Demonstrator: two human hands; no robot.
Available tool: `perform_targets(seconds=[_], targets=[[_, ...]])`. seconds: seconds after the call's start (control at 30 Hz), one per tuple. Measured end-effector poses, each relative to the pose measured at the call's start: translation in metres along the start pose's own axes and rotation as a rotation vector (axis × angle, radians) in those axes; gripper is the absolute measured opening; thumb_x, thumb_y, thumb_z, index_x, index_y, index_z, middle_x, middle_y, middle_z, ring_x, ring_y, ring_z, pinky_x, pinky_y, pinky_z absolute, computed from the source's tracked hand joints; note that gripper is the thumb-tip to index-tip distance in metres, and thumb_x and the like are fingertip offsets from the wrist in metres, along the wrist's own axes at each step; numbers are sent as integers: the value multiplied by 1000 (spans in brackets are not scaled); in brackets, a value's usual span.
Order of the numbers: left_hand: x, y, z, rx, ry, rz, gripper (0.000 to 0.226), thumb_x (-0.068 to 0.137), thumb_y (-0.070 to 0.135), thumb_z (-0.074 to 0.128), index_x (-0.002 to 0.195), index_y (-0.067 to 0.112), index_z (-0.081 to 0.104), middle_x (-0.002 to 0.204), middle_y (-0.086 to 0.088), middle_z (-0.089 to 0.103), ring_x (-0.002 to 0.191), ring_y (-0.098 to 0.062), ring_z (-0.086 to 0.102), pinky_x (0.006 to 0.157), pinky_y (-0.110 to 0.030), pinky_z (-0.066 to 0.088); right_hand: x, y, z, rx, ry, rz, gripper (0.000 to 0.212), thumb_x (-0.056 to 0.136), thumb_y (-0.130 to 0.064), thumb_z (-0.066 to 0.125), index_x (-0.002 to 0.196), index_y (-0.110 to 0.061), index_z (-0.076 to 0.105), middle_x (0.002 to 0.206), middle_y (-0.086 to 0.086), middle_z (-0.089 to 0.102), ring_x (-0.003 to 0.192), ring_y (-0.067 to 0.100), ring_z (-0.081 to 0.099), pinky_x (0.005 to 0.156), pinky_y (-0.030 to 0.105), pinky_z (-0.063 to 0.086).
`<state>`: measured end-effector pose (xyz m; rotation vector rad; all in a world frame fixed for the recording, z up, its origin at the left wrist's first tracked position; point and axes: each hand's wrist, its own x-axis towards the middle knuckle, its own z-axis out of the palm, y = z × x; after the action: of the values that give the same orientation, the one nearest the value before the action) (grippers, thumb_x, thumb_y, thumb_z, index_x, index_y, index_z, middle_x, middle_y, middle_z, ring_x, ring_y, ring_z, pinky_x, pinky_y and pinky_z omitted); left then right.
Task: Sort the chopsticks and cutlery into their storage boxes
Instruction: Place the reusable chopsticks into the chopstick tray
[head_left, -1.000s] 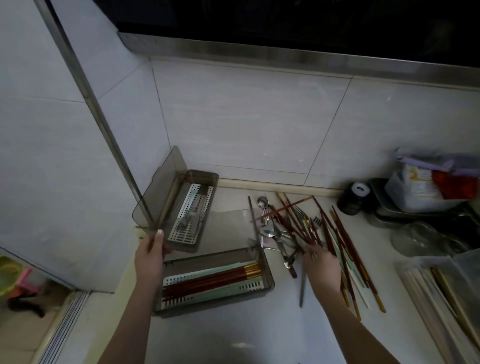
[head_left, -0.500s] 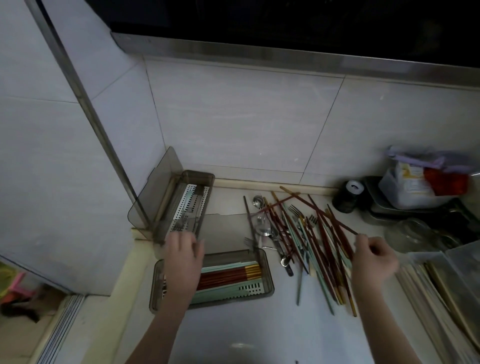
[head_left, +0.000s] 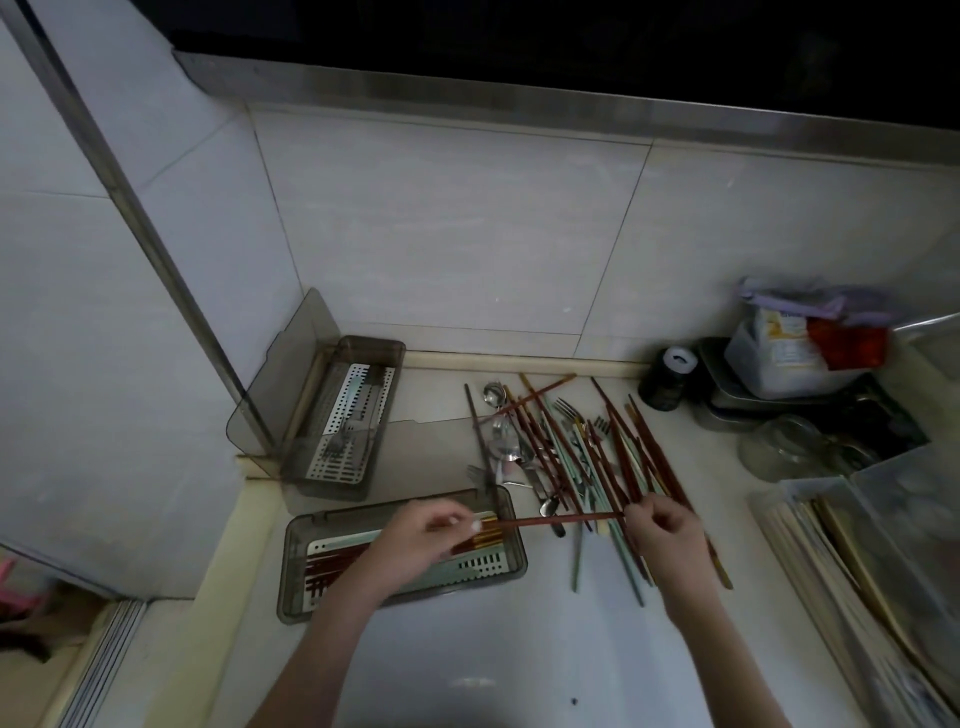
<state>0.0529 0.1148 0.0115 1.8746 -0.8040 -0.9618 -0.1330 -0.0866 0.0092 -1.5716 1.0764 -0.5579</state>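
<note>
A single red chopstick (head_left: 561, 519) lies level above the counter. My right hand (head_left: 670, 540) pinches its right end, and my left hand (head_left: 415, 540) pinches its left end over the chopstick box (head_left: 291, 571). That smoky box sits near the counter's front and holds red, gold-tipped and pale green chopsticks on a white perforated tray. Behind it the cutlery box (head_left: 374, 353) holds a fork, its lid open against the wall. A mixed pile of chopsticks, forks and spoons (head_left: 571, 452) is spread to the right of both boxes.
A black jar (head_left: 667, 384) and a metal tray (head_left: 727, 415) bearing a plastic tub stand at the back right. A glass bowl (head_left: 789, 447) and a clear bin of pale sticks (head_left: 857, 545) fill the right side. The counter drops off at the left edge.
My left hand has moved from the cutlery box to above the chopstick box. My right hand has carried a red chopstick leftward out of the pile.
</note>
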Motion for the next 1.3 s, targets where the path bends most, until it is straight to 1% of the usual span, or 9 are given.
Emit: perform_targets(seconds=[0.17,0.33,0.43,0.63,0.77,1.0,1.1,1.23,1.3], targets=[[-17,-52,-44,254,274,-44,7,83,26,69,84,32,72,81,15,70,79,-1,63,76,-21,45,-7,-1,46,-152,-262,-1,21,92,-12,55,76,-2,62,74,1,68,69,14,64,62,25,50],[-21,-85,-46,546,380,-109,17,87,28,64,101,23,73,100,6,69,97,-15,60,84,-28,46,9,23,44,-353,-71,-4,19,93,-19,57,76,-13,57,68,3,58,57,12,49,53,23,40],[-20,-90,-37,514,458,-129,22,86,22,65,107,19,70,107,2,68,100,-16,59,88,-29,47,19,40,34,-449,22,94,10,91,-21,60,94,-12,56,86,5,62,70,18,55,63,30,45],[-19,-89,-30,490,528,-148,16,84,13,66,98,18,71,101,2,69,96,-17,61,84,-27,46,29,69,24,-621,100,203,40,86,-15,62,122,-7,46,123,18,48,110,39,48,86,47,48],[-16,-85,-27,486,557,-155,14,83,13,66,94,20,71,99,4,68,93,-14,60,80,-25,45,33,73,21,-795,81,257,49,88,-20,61,130,-5,39,134,21,42,123,40,41,95,53,44],[-9,-83,-19,446,573,-166,12,82,12,67,92,18,71,97,3,68,94,-16,60,78,-25,45,42,80,17,-838,39,264,20,95,-21,49,110,-9,52,103,12,64,98,31,59,82,43,52],[-5,-82,-18,447,577,-146,13,81,10,68,90,19,71,95,3,69,92,-16,60,79,-26,45,41,78,13,-823,131,177,26,99,-30,35,99,-13,55,79,6,61,78,28,61,71,38,52],[2,-77,-17,410,597,-47,14,78,3,69,84,15,72,87,0,71,86,-20,63,82,-31,49,38,68,9,-728,218,85,20,100,-22,32,104,-11,48,71,6,58,62,25,57,49,26,37],[4,-67,-14,337,600,-15,13,81,4,68,83,17,71,85,2,71,84,-17,63,82,-33,50,32,57,8,-692,272,-23,17,100,-21,34,95,-12,48,60,4,54,50,20,53,44,22,30]])
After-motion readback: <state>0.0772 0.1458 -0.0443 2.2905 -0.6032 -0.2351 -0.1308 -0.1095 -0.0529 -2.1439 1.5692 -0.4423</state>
